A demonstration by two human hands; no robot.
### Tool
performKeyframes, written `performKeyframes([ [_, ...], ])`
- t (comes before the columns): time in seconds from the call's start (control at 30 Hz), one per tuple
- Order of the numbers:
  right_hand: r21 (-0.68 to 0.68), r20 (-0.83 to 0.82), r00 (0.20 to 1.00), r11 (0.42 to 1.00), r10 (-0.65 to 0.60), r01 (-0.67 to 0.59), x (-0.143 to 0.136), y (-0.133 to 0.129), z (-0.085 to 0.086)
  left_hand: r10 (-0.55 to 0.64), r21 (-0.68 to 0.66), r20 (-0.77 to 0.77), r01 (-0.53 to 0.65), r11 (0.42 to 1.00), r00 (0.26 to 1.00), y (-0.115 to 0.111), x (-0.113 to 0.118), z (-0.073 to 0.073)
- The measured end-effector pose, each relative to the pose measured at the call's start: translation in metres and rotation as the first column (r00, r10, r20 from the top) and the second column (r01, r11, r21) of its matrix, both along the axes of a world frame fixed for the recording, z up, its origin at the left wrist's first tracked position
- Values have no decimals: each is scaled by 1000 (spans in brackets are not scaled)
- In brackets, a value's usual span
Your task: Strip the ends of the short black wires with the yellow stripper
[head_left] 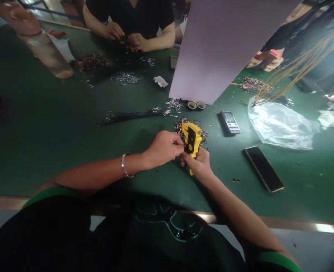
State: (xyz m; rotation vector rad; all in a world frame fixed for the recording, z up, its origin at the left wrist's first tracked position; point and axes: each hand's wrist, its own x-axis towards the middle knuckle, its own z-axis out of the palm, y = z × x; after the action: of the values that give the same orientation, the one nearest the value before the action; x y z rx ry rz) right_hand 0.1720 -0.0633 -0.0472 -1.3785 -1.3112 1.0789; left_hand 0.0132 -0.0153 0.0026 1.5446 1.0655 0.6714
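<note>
- Centre frame, our right hand [201, 164] grasps a yellow wire stripper [194, 138].
- Our left hand [164, 149] pinches beside it; on what, we cannot tell.

Spreads wide as a green table [70, 124], pale along the near edge. Carries a bundle of thin black wires [138, 114] laid crosswise, with a scatter of small silvery pieces [174, 104] at its right end and two tape rolls [196, 105] just beside those. Holds a coppery heap [179, 125] nearer the middle. Bears, to the right, a keypad phone [230, 122], a larger black-screened phone [263, 169] nearer the edge and a clear plastic bag [283, 128]. Shows, farther off, a crumpled white scrap [160, 81], a heap of bluish bits [128, 78], a brownish heap [93, 63] and a clear bottle [47, 54].
</note>
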Motion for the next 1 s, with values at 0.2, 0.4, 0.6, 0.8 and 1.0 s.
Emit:
performKeyframes([
  [0.2, -2, -15, 1000, 1000, -10, 10, -1, 1, -2, -7, 104, -37, 11, 995, 999, 4, -1, -1],
  [0.4, -38, -73, 996, 998, -42, 40, -4, 5, -5, -6, 174, -68, 18, 985, 998, 10, -2, -4],
  [0.6, -74, -202, 979, 997, -31, 16, 1, 6, -6, -25, 55, -93, 30, 998, 995, 23, -7, -6],
  [0.8, -68, -310, 946, 991, 91, -118, 26, 10, 2, -14, 110, -151, 31, 993, 988, 37, -20, 8],
  [1.0, -75, -349, 900, 949, 263, -306, 37, 12, 6, -12, 132, -125, 28, 991, 992, 45, -30, 23],
])
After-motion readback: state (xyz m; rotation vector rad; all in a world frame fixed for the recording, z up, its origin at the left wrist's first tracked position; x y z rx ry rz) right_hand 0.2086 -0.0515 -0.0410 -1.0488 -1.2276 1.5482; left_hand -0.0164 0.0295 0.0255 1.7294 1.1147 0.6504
